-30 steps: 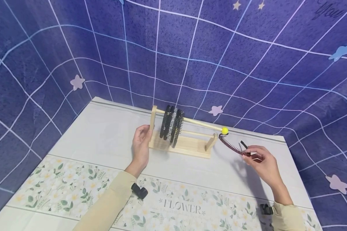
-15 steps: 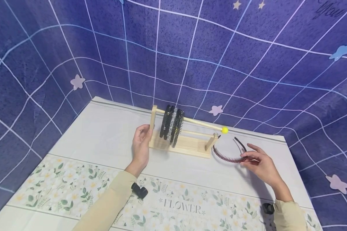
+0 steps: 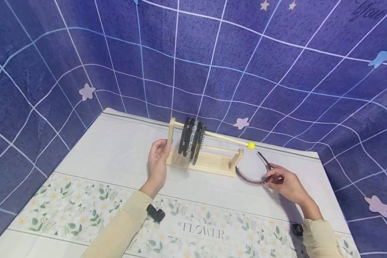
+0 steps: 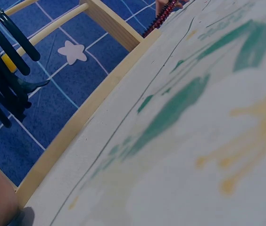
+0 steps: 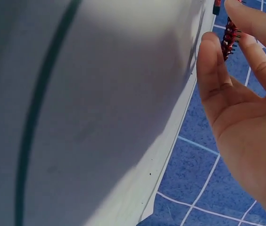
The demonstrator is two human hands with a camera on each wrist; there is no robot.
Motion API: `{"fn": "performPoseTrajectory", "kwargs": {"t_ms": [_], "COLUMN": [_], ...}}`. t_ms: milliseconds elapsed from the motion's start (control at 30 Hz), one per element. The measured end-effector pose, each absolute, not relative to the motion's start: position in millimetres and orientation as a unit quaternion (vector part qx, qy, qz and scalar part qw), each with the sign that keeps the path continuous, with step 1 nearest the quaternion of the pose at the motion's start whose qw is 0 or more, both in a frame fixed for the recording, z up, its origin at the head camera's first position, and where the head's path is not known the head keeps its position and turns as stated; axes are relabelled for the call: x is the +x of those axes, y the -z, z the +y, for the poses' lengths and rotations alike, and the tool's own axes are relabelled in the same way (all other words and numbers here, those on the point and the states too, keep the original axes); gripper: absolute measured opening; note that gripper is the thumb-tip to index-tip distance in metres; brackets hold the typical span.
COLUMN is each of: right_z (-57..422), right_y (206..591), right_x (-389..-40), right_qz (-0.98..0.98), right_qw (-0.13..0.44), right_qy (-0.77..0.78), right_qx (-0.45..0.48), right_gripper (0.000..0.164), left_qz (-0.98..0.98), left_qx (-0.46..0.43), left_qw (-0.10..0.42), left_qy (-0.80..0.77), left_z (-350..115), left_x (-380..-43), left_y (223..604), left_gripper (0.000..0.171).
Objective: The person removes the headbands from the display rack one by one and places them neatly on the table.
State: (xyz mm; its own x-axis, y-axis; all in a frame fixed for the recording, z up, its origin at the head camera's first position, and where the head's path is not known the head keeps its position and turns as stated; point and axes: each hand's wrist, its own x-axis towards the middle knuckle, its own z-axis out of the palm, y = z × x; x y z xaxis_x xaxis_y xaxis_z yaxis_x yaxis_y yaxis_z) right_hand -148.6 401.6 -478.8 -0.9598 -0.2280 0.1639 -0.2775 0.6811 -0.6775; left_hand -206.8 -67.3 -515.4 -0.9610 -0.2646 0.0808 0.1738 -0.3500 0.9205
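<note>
A wooden headband rack (image 3: 213,164) stands on the table, its upper rod ending in a yellow ball (image 3: 251,145). Several black and silver headbands (image 3: 191,141) hang together near the rod's left end. My left hand (image 3: 157,163) holds the rack's left upright. My right hand (image 3: 287,181) pinches a dark red toothed headband (image 3: 249,180) by one side. Its open ends point away from me, and its left arm lies close to the rack's right upright (image 3: 236,159). The right wrist view shows a short red toothed piece of this headband (image 5: 229,38) between thumb and fingers.
A white table covering (image 3: 93,150) with a floral band (image 3: 209,215) lies under the rack. Behind it, a blue grid-patterned cloth (image 3: 193,71) with star shapes rises close to the table's back edge.
The red headband has turned and come lower, its curve now facing me and its ends pointing back. My right hand has shifted slightly left. My left hand and the rack stay put.
</note>
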Motion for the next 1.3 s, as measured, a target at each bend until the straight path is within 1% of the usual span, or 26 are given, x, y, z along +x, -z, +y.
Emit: {"fn": "performPoseTrajectory", "kwargs": {"t_ms": [167, 300, 467, 567, 800, 1133, 1200, 1300], "right_z": [401.4, 403.1, 405.8, 407.1, 407.7, 408.8, 409.6, 410.5], "right_y": [478.1, 478.2, 480.8, 482.9, 487.6, 486.6, 485.3, 483.0], "right_x": [-149.2, -150.9, -153.7, -154.5, -152.7, -151.2, -150.1, -147.1], "right_qz": [-0.93, -0.941, -0.949, -0.95, -0.944, -0.942, -0.938, -0.924], "right_qw": [0.03, 0.017, 0.004, 0.006, 0.033, 0.032, 0.029, 0.031], "right_qy": [-0.343, -0.319, -0.291, -0.285, -0.286, -0.29, -0.307, -0.351], "right_qx": [0.131, 0.113, 0.12, 0.13, 0.162, 0.165, 0.16, 0.15], "right_gripper": [0.033, 0.033, 0.036, 0.038, 0.041, 0.059, 0.059, 0.051], "left_qz": [-0.559, -0.557, -0.554, -0.55, -0.553, -0.553, -0.557, -0.565], "left_qx": [0.043, 0.041, 0.042, 0.043, 0.039, 0.039, 0.041, 0.042], "left_qw": [0.132, 0.136, 0.14, 0.142, 0.14, 0.137, 0.135, 0.129], "left_qy": [0.817, 0.818, 0.82, 0.822, 0.821, 0.821, 0.818, 0.814], "left_z": [-67.6, -67.4, -67.7, -68.0, -68.1, -69.0, -69.2, -69.1], "left_x": [-206.4, -206.3, -206.0, -205.9, -206.7, -207.2, -206.8, -205.9], "left_y": [514.7, 514.6, 514.7, 514.7, 515.5, 515.8, 515.9, 515.5], "left_gripper": [0.02, 0.021, 0.02, 0.02, 0.02, 0.021, 0.02, 0.02]}}
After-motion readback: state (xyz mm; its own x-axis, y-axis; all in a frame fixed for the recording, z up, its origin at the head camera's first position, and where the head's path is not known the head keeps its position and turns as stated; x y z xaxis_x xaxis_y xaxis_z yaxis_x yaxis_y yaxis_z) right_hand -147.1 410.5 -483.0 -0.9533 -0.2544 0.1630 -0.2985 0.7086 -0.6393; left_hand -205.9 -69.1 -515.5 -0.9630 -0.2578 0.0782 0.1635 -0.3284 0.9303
